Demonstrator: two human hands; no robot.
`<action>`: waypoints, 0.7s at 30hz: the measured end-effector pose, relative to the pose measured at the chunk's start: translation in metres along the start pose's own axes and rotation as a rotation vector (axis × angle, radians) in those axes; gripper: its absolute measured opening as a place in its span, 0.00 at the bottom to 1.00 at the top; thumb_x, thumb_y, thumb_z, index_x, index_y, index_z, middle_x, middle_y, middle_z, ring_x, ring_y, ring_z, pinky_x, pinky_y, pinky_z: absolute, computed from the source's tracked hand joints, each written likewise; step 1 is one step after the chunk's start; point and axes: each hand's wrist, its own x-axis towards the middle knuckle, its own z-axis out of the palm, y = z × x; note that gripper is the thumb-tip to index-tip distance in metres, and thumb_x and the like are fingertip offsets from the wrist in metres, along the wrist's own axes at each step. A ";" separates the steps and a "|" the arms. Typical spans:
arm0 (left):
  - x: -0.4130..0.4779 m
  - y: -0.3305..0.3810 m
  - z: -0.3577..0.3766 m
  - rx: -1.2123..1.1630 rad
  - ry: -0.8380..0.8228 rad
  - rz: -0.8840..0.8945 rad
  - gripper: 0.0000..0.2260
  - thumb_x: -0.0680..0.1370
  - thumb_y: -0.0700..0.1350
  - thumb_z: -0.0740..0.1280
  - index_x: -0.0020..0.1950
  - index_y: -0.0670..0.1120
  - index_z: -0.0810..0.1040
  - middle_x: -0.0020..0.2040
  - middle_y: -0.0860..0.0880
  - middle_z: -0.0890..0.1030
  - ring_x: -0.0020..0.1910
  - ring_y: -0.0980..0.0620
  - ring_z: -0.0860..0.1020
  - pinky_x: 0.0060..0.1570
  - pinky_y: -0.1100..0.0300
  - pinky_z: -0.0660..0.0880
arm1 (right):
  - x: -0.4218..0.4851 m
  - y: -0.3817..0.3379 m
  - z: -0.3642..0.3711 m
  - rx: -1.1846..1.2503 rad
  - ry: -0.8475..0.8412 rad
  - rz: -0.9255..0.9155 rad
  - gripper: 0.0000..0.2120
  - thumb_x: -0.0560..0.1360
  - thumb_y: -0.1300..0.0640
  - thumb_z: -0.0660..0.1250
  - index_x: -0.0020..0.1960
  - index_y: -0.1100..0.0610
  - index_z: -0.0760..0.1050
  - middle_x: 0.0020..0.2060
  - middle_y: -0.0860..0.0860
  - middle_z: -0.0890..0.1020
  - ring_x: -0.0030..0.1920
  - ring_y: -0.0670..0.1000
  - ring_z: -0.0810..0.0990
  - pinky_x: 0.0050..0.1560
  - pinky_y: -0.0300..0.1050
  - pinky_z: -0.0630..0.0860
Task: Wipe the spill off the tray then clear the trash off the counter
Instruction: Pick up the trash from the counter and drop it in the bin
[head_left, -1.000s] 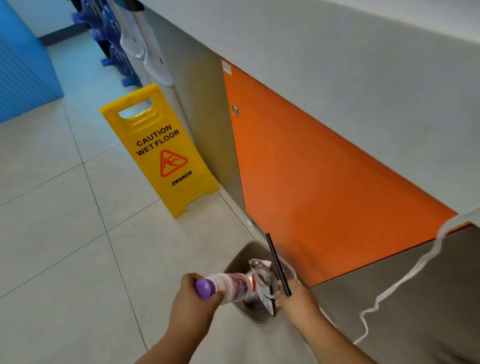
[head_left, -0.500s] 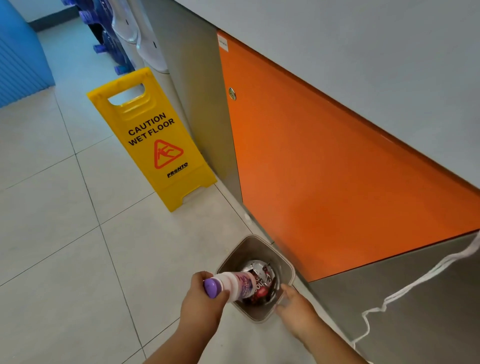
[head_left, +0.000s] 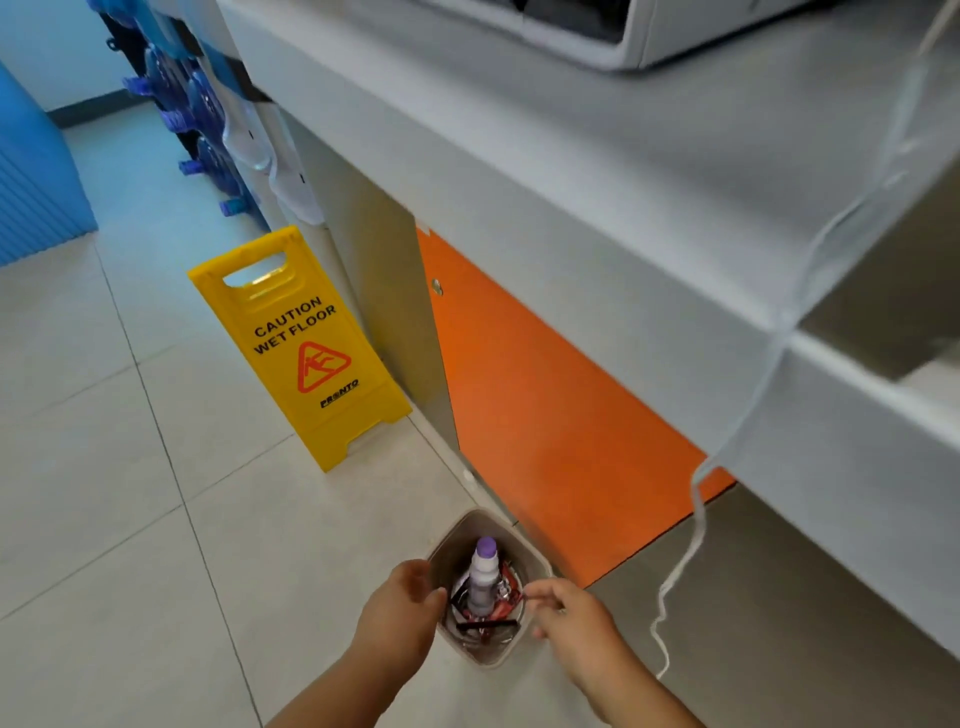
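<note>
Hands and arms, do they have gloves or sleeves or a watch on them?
No. The left hand and the right hand are both bare, with no gloves. Both forearms are bare too, right down to the bottom edge of the picture, so no sleeves show. No watch, bracelet or ring can be seen on either one.

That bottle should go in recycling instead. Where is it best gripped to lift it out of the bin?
Grip the bottle by its neck, just under the purple cap, coming straight down from above. It stands cap-up in the bin, with wrappers crowding its base, so only the top looks free.
</note>
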 end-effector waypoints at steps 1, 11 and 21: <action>-0.010 0.009 -0.008 0.004 -0.012 0.022 0.15 0.77 0.46 0.65 0.64 0.48 0.72 0.56 0.49 0.80 0.54 0.50 0.77 0.54 0.59 0.71 | -0.014 -0.012 -0.007 0.019 0.004 -0.024 0.09 0.77 0.66 0.62 0.50 0.56 0.78 0.37 0.50 0.79 0.32 0.43 0.76 0.31 0.27 0.69; -0.117 0.096 -0.082 0.004 -0.184 0.281 0.08 0.78 0.44 0.64 0.56 0.49 0.76 0.51 0.44 0.82 0.47 0.48 0.79 0.38 0.61 0.71 | -0.182 -0.115 -0.083 0.094 0.171 -0.267 0.09 0.79 0.61 0.61 0.54 0.54 0.78 0.48 0.50 0.82 0.40 0.44 0.79 0.39 0.30 0.72; -0.197 0.161 -0.064 0.191 -0.440 0.627 0.10 0.79 0.38 0.63 0.61 0.42 0.74 0.47 0.45 0.78 0.39 0.54 0.75 0.28 0.76 0.68 | -0.340 -0.103 -0.169 0.134 0.598 -0.387 0.09 0.79 0.63 0.61 0.49 0.53 0.79 0.46 0.51 0.83 0.38 0.45 0.80 0.39 0.31 0.73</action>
